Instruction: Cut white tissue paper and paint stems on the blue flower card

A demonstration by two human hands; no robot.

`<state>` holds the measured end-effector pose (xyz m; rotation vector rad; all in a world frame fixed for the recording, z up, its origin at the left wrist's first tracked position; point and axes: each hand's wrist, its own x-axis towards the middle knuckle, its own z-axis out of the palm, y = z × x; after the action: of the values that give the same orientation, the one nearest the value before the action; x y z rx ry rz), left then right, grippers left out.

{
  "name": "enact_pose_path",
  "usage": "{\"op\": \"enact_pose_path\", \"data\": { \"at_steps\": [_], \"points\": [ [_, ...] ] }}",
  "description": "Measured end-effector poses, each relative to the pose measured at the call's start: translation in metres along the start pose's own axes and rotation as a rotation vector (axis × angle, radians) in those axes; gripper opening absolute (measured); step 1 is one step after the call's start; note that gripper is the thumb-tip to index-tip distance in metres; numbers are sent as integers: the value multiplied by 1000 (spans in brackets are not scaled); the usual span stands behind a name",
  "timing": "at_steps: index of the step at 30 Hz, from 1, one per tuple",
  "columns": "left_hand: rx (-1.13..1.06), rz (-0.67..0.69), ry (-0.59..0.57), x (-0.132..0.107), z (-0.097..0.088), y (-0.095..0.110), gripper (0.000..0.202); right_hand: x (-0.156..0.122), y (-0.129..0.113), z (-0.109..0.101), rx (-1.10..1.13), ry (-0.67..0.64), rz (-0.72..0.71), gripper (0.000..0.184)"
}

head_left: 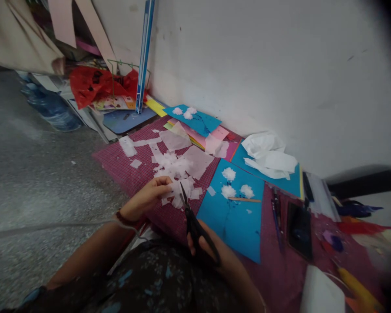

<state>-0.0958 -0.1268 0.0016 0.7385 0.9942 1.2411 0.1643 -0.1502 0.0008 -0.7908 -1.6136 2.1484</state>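
Observation:
My left hand (pixel 154 193) pinches a piece of thin white paper (pixel 175 188) above the table. In my right hand (pixel 205 248) is a pair of black-handled scissors (pixel 190 217), its blades partly apart and pointing up beside that paper. Under and beyond my left hand lies a pile of cut white paper scraps (pixel 172 164). To the right, a blue sheet (pixel 211 208) carries several fluffy white paper blossoms (pixel 228 191) and dark painted marks. A thin wooden stick (pixel 244 200) rests across this sheet.
Crumpled white tissue (pixel 270 154) sits on another blue sheet near the wall. A finished-looking blossom card (pixel 195 118) tops coloured papers at the back. A dark phone (pixel 299 230) and brushes (pixel 276 217) lie right. A red bag (pixel 94 84) and large bottle (pixel 52 106) stand back left.

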Motion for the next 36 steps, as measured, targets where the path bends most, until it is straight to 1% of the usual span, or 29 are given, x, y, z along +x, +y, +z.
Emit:
{"op": "enact_pose_path", "data": {
  "at_steps": [3,6,8,15,17,20,22,25,27,29,31,33,36],
  "points": [
    [16,-19,-20,0,0,-3,26,3,-5,3,20,21,0,71],
    [24,-39,-36,1,1,-3,28,4,-12,6,-12,47,11,61],
    [20,-47,-36,2,2,-3,29,6,-14,8,-16,74,9,59],
    [-9,-75,-17,4,-2,-5,27,11,-6,7,6,172,71,57],
    [-8,-84,-21,3,-5,-6,26,10,-7,7,22,160,49,60],
    [-17,-64,-2,1,-8,-7,27,7,-11,6,20,91,9,64],
    [-29,-29,34,1,-9,-6,27,5,-13,6,24,73,0,66],
    [-59,46,105,2,-10,-1,28,2,-11,3,22,84,15,66],
    [-90,89,151,3,-9,2,29,1,-9,2,4,55,33,67],
    [-100,102,171,4,-7,4,29,1,-7,1,-22,15,54,70],
    [-68,79,150,3,-5,4,29,3,-6,1,-30,-2,73,75],
    [-8,39,105,3,-2,2,29,5,-6,1,-23,-1,83,76],
    [52,-9,55,3,1,-2,27,9,-6,3,-2,28,90,74]
  ]
}}
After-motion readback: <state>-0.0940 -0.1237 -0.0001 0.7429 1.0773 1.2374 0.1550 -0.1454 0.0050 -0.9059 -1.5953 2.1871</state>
